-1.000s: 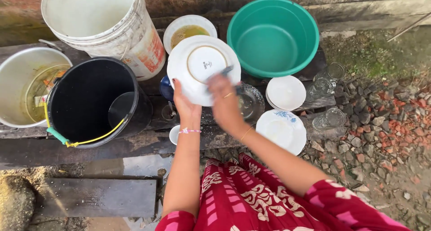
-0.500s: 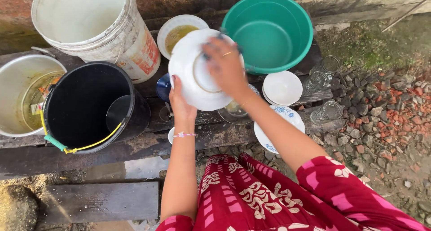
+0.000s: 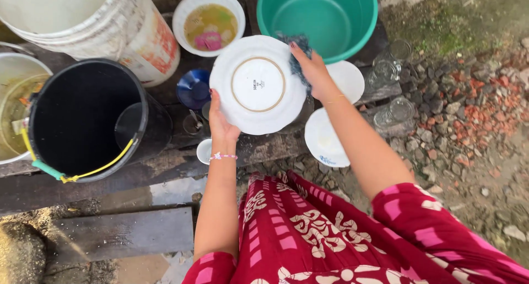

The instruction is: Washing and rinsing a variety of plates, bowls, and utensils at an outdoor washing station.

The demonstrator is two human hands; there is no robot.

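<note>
My left hand [image 3: 221, 124] grips the lower left rim of a white plate [image 3: 257, 84], which is turned with its underside and gold ring toward me. My right hand [image 3: 312, 70] presses a dark blue-grey scrub pad [image 3: 294, 53] against the plate's upper right rim. A beaded bracelet sits on my left wrist. The plate is held above a dark wooden plank [image 3: 165, 162].
Behind the plate stand a green basin [image 3: 358, 19], a white bowl of yellowish liquid [image 3: 208, 22], a white bucket [image 3: 110, 25] and a black bucket [image 3: 82, 118]. White plates [image 3: 325, 143] and clear glasses [image 3: 388, 113] lie to the right, by rubble.
My right hand has moved with the scrub pad from the middle of the plate's underside to its upper right rim. The plate's base ring is uncovered again. The view has shifted.
</note>
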